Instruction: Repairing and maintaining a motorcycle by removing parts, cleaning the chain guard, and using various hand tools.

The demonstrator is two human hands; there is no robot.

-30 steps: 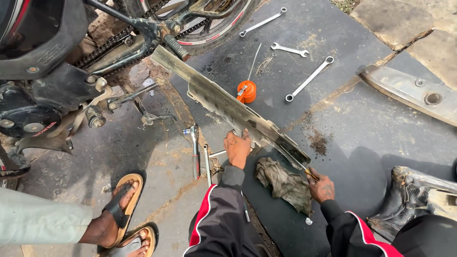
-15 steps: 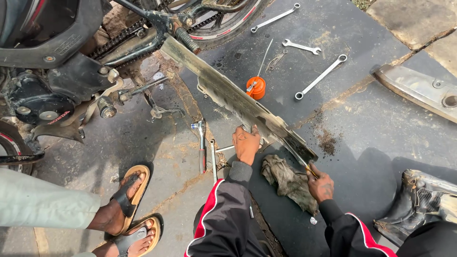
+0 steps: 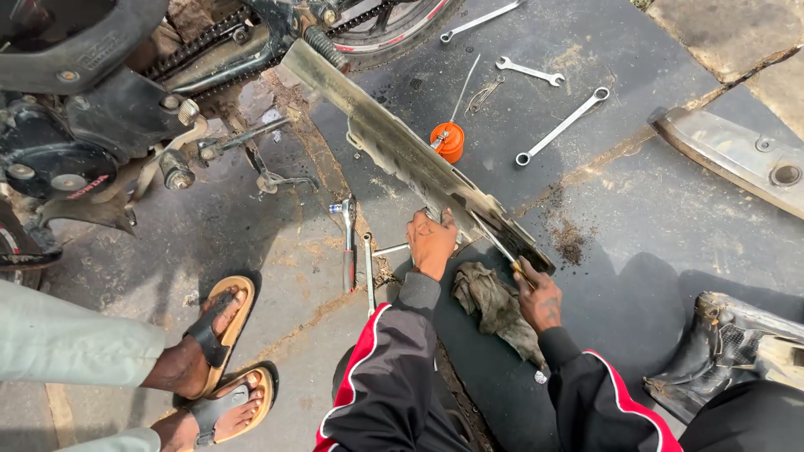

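Observation:
A long, dirty metal chain cover [image 3: 402, 151] lies diagonally on the dark ground, from the motorcycle's rear wheel down to my hands. My left hand [image 3: 433, 243] presses on its lower part and holds it steady. My right hand [image 3: 540, 300] grips a screwdriver [image 3: 498, 243] whose blade rests on the inner side of the cover near its lower end. A grimy rag [image 3: 494, 305] lies on the ground between my two wrists. Both sleeves are black with red and white stripes.
A motorcycle [image 3: 100, 109] with its chain exposed stands at the upper left. An orange oil can [image 3: 448, 141], three spanners [image 3: 559, 127], a ratchet [image 3: 347, 243] and another metal cover [image 3: 737, 159] lie around. Another person's sandalled feet [image 3: 213, 368] stand at lower left; a black boot [image 3: 720, 351] is at right.
The view has shifted, so everything sits lower and further right in frame. My hands keep their hold on the cover and screwdriver, and the screwdriver blade has moved slightly along the cover.

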